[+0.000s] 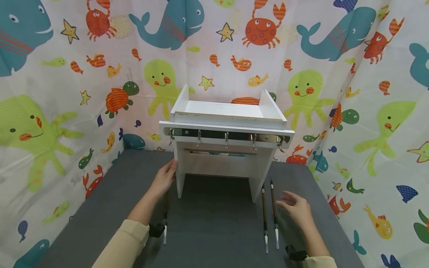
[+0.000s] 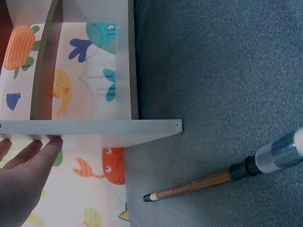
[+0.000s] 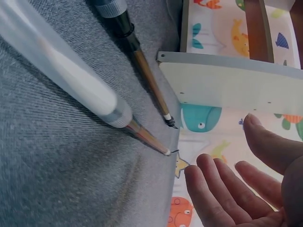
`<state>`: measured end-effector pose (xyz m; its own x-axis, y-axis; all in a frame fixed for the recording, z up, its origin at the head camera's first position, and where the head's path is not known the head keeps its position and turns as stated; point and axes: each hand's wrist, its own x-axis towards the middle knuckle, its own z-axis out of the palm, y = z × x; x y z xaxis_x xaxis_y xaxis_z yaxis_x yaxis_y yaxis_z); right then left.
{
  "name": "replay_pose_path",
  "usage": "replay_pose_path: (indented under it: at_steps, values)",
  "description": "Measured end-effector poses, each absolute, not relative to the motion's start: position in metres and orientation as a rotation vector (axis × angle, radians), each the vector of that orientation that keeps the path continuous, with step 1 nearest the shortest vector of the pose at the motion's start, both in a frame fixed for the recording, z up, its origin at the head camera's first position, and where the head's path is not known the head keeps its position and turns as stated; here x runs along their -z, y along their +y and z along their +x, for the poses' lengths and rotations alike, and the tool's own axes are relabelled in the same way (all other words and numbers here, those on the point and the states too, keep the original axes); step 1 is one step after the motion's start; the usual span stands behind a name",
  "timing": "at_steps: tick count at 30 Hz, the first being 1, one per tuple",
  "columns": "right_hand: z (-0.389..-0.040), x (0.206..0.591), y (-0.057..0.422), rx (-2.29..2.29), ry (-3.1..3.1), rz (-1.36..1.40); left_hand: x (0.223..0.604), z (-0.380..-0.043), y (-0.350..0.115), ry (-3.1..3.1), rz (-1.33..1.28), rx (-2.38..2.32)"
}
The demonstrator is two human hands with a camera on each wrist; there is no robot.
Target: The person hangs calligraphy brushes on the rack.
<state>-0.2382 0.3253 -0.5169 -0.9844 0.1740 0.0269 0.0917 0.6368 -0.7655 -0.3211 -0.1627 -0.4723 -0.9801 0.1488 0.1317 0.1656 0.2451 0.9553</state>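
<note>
A small white wooden shelf [image 1: 214, 165] with a row of metal hooks [image 1: 226, 140] along its front rail stands on the grey table. My left hand [image 1: 164, 178] rests against the outer face of its left side panel [image 2: 94, 126], fingertips on the board; in the left wrist view the fingers [image 2: 47, 153] reach up to it. A capped writing brush [image 2: 203, 184] lies below that hand. Apart from the shelf, my right hand [image 1: 296, 207] hovers with loosely bent, spread fingers. Just left of it lie two more brushes, one nearer the hand [image 1: 274, 214] and one nearer the shelf [image 1: 264, 219].
The grey table [image 1: 214, 230] runs back to a curtain [image 1: 214, 74] printed with sea animals, which stands behind the shelf and along both sides. The shelf's upper tray [image 1: 221, 108] has raised ends, and the space beneath its rail is bare at the front.
</note>
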Motion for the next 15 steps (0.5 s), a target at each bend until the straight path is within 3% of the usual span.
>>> replay_pose_path:
  at_steps: [15]
  values:
    - [-0.251,0.539,0.324,-1.263,-2.751,-0.333,0.443,-0.306,-0.162,-2.449,-0.232,2.101]
